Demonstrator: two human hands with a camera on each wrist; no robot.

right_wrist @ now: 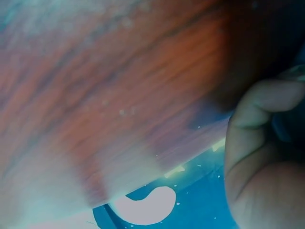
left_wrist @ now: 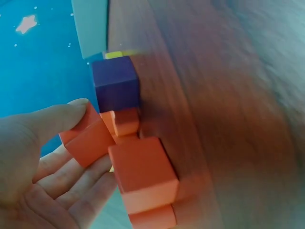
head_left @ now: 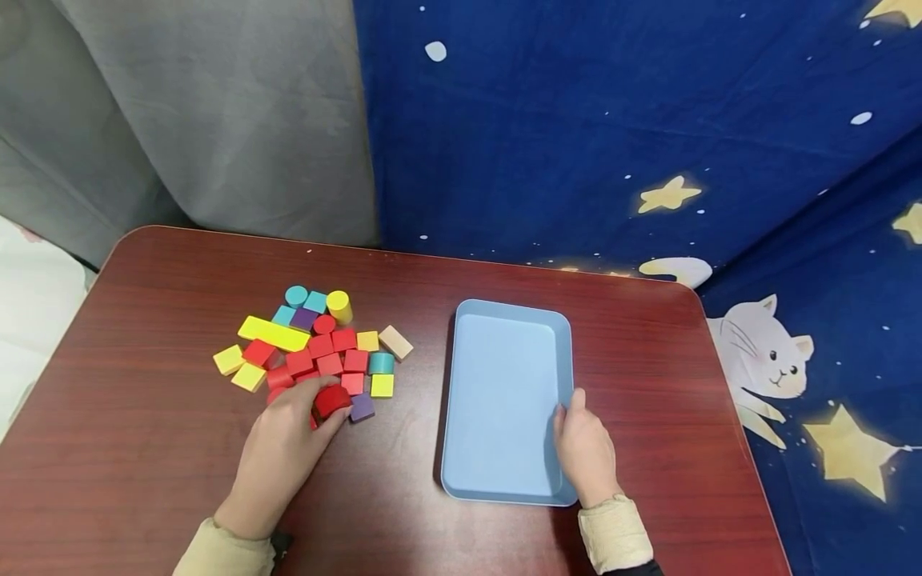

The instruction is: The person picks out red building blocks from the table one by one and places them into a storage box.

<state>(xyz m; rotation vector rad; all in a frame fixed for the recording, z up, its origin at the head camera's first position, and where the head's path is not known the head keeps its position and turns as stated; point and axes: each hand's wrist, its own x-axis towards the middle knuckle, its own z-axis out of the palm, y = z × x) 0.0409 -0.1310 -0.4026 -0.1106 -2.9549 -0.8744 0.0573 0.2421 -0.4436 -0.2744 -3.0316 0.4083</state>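
My left hand (head_left: 284,448) pinches a red block (head_left: 333,402) between thumb and fingers at the near side of a cluster of coloured blocks. In the left wrist view, that red block (left_wrist: 90,142) is beside a purple block (left_wrist: 116,85) and an orange-looking cube (left_wrist: 144,175). The right hand (head_left: 588,452) grips the right rim of a light blue rectangular tray (head_left: 565,352), with the thumb over its edge. In the right wrist view, part of the right hand (right_wrist: 259,162) shows at the right; the tray's held edge is hidden there.
Around the left hand lie several red blocks (head_left: 330,365), a long yellow block (head_left: 274,334), a yellow cylinder (head_left: 338,306), a teal half-round block (head_left: 381,363) and a plain wooden block (head_left: 395,342). All rest on a dark red-brown table (head_left: 144,400). Behind it hang grey and blue curtains.
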